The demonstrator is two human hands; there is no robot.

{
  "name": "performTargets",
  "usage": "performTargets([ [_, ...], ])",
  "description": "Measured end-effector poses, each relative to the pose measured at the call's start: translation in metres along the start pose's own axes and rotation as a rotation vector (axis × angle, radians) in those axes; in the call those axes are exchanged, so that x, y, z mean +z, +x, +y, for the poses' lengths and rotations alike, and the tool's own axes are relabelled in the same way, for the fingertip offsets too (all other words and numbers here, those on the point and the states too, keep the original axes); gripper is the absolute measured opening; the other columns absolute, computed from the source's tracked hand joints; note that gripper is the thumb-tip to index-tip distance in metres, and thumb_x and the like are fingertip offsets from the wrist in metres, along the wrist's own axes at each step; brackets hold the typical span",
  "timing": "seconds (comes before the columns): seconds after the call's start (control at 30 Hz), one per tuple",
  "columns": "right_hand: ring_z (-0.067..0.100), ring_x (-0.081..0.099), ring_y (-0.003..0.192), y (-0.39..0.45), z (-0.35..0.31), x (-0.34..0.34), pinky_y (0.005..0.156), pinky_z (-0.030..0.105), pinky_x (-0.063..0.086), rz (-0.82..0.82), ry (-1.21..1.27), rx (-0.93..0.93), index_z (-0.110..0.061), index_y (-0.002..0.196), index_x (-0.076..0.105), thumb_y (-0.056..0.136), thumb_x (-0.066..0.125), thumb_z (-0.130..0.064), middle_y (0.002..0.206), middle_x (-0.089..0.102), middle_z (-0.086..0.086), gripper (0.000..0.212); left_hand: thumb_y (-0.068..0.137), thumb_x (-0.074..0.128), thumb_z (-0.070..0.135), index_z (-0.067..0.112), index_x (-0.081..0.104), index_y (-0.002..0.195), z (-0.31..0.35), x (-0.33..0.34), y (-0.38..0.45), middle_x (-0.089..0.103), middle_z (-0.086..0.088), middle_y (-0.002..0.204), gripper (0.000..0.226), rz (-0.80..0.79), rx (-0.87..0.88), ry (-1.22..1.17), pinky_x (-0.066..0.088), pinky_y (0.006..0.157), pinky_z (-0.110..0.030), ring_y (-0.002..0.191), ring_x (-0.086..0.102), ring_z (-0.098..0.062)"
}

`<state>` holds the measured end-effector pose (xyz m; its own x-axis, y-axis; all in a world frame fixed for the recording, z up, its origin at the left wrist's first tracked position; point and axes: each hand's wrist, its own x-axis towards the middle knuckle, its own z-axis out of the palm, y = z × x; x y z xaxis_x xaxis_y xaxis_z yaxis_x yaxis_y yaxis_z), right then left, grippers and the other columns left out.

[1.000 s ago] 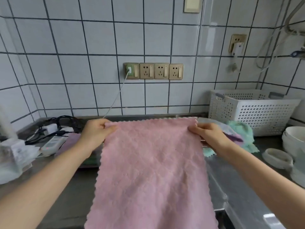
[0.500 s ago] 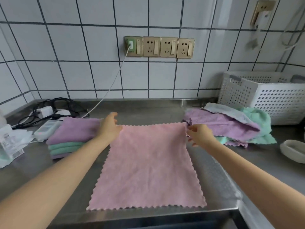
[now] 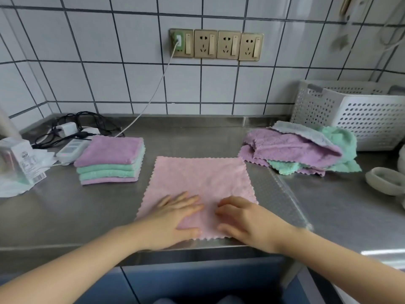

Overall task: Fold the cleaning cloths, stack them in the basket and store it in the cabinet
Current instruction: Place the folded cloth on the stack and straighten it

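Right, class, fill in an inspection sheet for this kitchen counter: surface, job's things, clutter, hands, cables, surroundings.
Surface: steel counter, looks dry and bare between items.
Job's things: pink cloth spread flat; folded stack on its left; unfolded pile on its right; white basket behind the pile.
Clutter: plastic packaging far left; white bowl far right.
Hands: left hand and right hand press flat on the pink cloth's near edge, no grip.
Cables: white cord plugged into the wall sockets; power strip with black leads.
Surroundings: white tiled wall.
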<state>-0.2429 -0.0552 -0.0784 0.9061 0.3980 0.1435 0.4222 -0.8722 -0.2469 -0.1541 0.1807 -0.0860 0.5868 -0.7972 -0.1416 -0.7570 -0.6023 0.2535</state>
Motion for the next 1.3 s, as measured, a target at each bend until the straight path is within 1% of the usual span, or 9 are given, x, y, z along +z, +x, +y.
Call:
performTargets([
  [0.23, 0.019, 0.058, 0.113, -0.009, -0.005, 0.002, 0.094, 0.026, 0.048, 0.063, -0.254, -0.152, -0.011, 0.129, 0.051, 0.094, 0.039, -0.051, 0.125, 0.058, 0.004, 0.054, 0.066, 0.013, 0.086, 0.041, 0.001, 0.149, 0.012, 0.001, -0.012, -0.015, 0.018, 0.155, 0.095, -0.017, -0.056, 0.130, -0.005, 0.119, -0.037, 0.143, -0.018, -0.008],
  [0.37, 0.018, 0.059, 0.114, -0.012, -0.002, 0.004, 0.093, 0.023, 0.049, 0.025, -0.353, -0.231, -0.011, 0.132, 0.047, 0.085, 0.058, -0.018, 0.126, 0.058, 0.004, 0.049, 0.068, 0.008, 0.084, 0.037, 0.001, 0.149, 0.019, 0.004, -0.012, -0.013, 0.013, 0.157, 0.094, 0.019, -0.073, 0.176, 0.000, 0.119, -0.041, 0.145, -0.013, -0.014],
  [0.57, 0.024, 0.056, 0.103, -0.010, 0.011, 0.004, 0.080, 0.034, 0.050, -0.024, -0.197, 0.072, -0.017, 0.129, 0.044, 0.078, 0.046, 0.004, 0.125, 0.047, 0.001, 0.055, 0.093, 0.029, 0.061, 0.029, 0.022, 0.149, 0.025, 0.002, -0.010, 0.007, 0.008, 0.158, 0.065, 0.104, -0.058, 0.183, 0.014, 0.119, -0.037, 0.146, 0.009, -0.017],
  [0.7, 0.030, 0.059, 0.082, -0.013, 0.014, -0.006, 0.062, 0.035, 0.047, 0.158, -0.191, 0.118, -0.011, 0.095, 0.058, 0.079, 0.037, -0.007, 0.090, 0.060, 0.005, 0.028, 0.088, 0.041, 0.009, 0.022, 0.060, 0.116, 0.004, -0.005, -0.021, 0.058, 0.009, 0.128, 0.036, 0.251, -0.014, 0.069, 0.046, 0.095, -0.033, 0.114, 0.055, -0.013],
  [0.8, 0.022, 0.061, 0.076, -0.031, 0.027, -0.007, 0.058, 0.030, 0.052, 0.270, -0.297, 0.037, -0.016, 0.086, 0.062, 0.077, 0.035, -0.015, 0.080, 0.063, -0.002, 0.029, 0.088, 0.050, 0.005, 0.029, 0.064, 0.117, -0.032, -0.003, -0.041, 0.057, 0.021, 0.125, 0.041, 0.326, -0.098, -0.016, 0.043, 0.102, -0.029, 0.116, 0.054, -0.002],
  [0.9, 0.017, 0.061, 0.103, -0.053, 0.038, -0.003, 0.082, 0.028, 0.054, 0.248, -0.177, 0.049, -0.018, 0.107, 0.065, 0.082, 0.054, -0.007, 0.104, 0.068, -0.005, 0.030, 0.088, 0.060, 0.004, 0.035, 0.058, 0.123, -0.053, -0.001, -0.064, 0.044, 0.036, 0.127, 0.047, 0.403, -0.063, -0.132, 0.028, 0.111, -0.017, 0.123, 0.038, 0.017],
  [1.0, 0.004, 0.046, 0.124, -0.069, 0.041, -0.004, 0.101, 0.015, 0.038, 0.202, -0.051, 0.007, -0.023, 0.117, 0.066, 0.086, 0.058, -0.012, 0.121, 0.063, -0.014, 0.034, 0.086, 0.063, 0.001, 0.044, 0.059, 0.117, -0.055, 0.003, -0.088, 0.041, 0.053, 0.117, 0.053, 0.377, 0.006, -0.192, 0.025, 0.105, -0.004, 0.123, 0.039, 0.018],
  [1.17, -0.006, 0.053, 0.116, -0.080, 0.023, -0.029, 0.091, 0.015, 0.046, 0.213, 0.321, 0.159, -0.027, 0.092, 0.075, 0.083, 0.056, -0.056, 0.105, 0.068, -0.026, 0.036, 0.081, 0.065, -0.006, 0.049, 0.069, 0.099, -0.046, -0.011, -0.109, 0.067, 0.031, 0.103, 0.058, 0.397, -0.125, -0.420, 0.041, 0.087, -0.004, 0.100, 0.060, 0.012],
  [1.3, 0.003, 0.055, 0.066, -0.051, 0.021, -0.048, 0.067, 0.023, 0.047, 0.359, 0.645, 0.340, 0.007, 0.075, 0.065, 0.080, 0.063, -0.051, 0.069, 0.061, -0.008, 0.059, 0.081, 0.064, -0.006, 0.023, 0.076, 0.081, -0.034, -0.038, -0.087, 0.075, 0.008, 0.084, 0.032, 0.570, -0.202, -0.758, 0.050, 0.070, -0.016, 0.077, 0.067, 0.000],
])
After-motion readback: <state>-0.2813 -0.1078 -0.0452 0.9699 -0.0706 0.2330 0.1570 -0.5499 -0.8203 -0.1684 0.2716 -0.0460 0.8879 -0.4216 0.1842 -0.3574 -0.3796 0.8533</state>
